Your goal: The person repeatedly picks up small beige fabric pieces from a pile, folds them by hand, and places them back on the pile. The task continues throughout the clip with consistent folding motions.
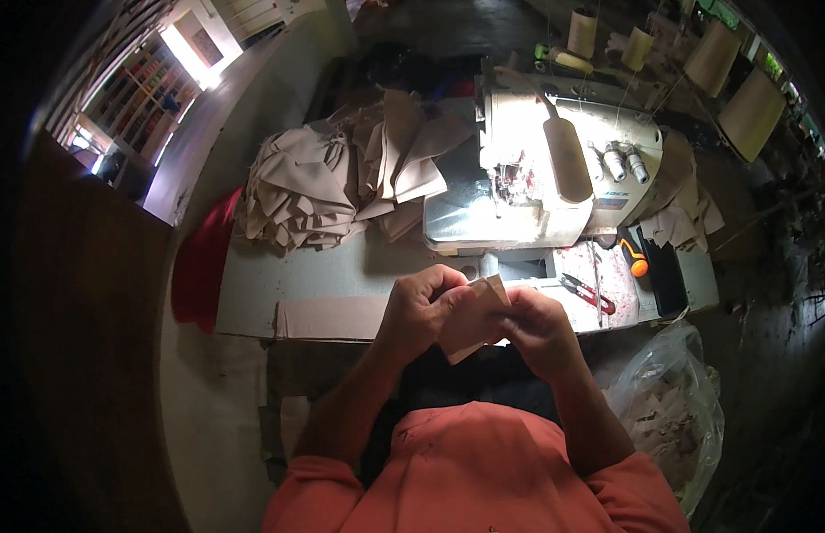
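A small beige fabric piece (470, 325) is held up between my two hands, over the front edge of the sewing table (333, 311). My left hand (419, 306) pinches its upper left side, and my right hand (539, 329) grips its right side. The piece looks folded or layered; I cannot tell how many layers there are. Just beyond my hands stands a white overlock sewing machine (510, 213), its needle area brightly lit. Part of each hand's fingers is hidden behind the cloth.
Left of the machine lies a heap of beige cut pieces (301, 191). Red-handled thread snips (590, 295), an orange-and-black tool (635, 258) and a dark phone-like slab (663, 271) are at the right. Thread cones (714, 58) stand behind; a clear scrap bag (670, 417) hangs near my right arm.
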Demonstrator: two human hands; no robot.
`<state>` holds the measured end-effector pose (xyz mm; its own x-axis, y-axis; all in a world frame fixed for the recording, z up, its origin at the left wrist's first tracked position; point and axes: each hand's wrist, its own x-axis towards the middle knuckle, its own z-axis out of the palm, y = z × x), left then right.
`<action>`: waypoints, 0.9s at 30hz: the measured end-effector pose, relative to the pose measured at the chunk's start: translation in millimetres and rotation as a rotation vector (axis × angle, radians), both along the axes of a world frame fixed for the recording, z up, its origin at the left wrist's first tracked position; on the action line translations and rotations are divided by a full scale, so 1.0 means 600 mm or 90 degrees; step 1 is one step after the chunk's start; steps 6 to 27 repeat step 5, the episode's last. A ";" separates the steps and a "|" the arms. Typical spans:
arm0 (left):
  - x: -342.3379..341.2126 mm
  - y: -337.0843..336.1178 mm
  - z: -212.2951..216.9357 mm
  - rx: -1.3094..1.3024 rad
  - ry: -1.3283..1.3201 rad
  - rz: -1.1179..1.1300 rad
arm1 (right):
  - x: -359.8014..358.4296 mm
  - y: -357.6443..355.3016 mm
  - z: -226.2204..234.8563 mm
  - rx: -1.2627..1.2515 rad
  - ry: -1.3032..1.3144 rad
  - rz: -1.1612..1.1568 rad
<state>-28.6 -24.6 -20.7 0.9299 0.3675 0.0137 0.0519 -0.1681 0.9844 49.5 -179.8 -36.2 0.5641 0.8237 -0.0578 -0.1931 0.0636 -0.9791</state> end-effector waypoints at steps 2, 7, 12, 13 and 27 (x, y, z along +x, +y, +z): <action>-0.003 -0.003 0.000 0.030 -0.003 0.038 | -0.003 0.003 0.008 0.007 -0.014 0.011; -0.006 0.000 -0.002 0.065 0.027 0.074 | -0.002 0.007 0.017 0.013 0.016 0.052; -0.006 0.000 -0.002 0.065 0.027 0.074 | -0.002 0.007 0.017 0.013 0.016 0.052; -0.006 0.000 -0.002 0.065 0.027 0.074 | -0.002 0.007 0.017 0.013 0.016 0.052; -0.006 0.000 -0.002 0.065 0.027 0.074 | -0.002 0.007 0.017 0.013 0.016 0.052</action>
